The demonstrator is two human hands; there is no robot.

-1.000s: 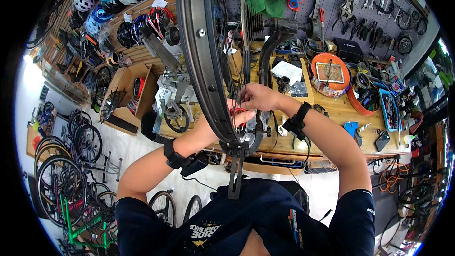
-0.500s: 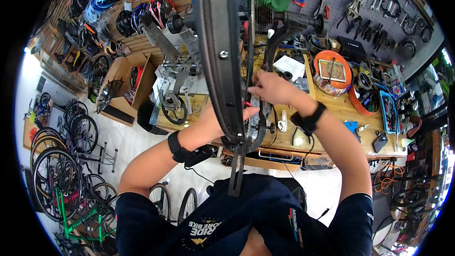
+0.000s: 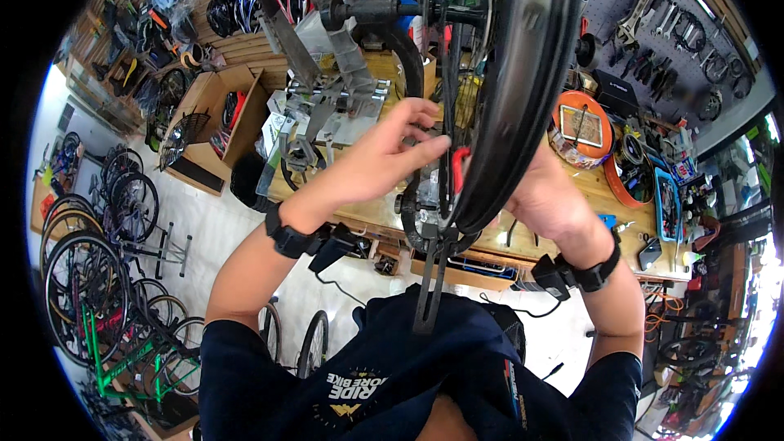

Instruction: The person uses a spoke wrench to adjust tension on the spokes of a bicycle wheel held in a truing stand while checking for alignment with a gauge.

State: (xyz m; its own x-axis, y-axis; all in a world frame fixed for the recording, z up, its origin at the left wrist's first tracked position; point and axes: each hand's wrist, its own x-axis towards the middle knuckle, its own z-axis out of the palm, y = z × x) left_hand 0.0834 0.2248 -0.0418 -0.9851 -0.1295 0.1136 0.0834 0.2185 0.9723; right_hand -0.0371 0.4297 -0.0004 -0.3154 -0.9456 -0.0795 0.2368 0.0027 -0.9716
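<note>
A bicycle wheel rim (image 3: 527, 90) rises close before me, seated in a black truing stand (image 3: 430, 298) with a slotted arm pointing toward me. My left hand (image 3: 384, 151) is beside the spokes on the left, thumb stretched toward them, fingers loosely bent and apart, nothing visible in it. On the rim's right side is my right hand (image 3: 551, 200); its fingers are hidden behind the rim. A small red tool (image 3: 459, 168), perhaps a spoke wrench, shows between the spokes and the rim. Whether my right fingers hold it cannot be seen. Both wrists wear black strapped devices.
The wooden workbench (image 3: 359, 214) carries a grey metal fixture (image 3: 339, 90) on the left. At right are an orange round tin (image 3: 581, 126), a blue tray (image 3: 667, 196) and a phone (image 3: 650, 254). Tools hang on the pegboard; bicycles stand at far left.
The rim has shifted to the right across my view. My left hand has come out from behind it to the spokes' left side; my right hand has moved down and right, behind the rim.
</note>
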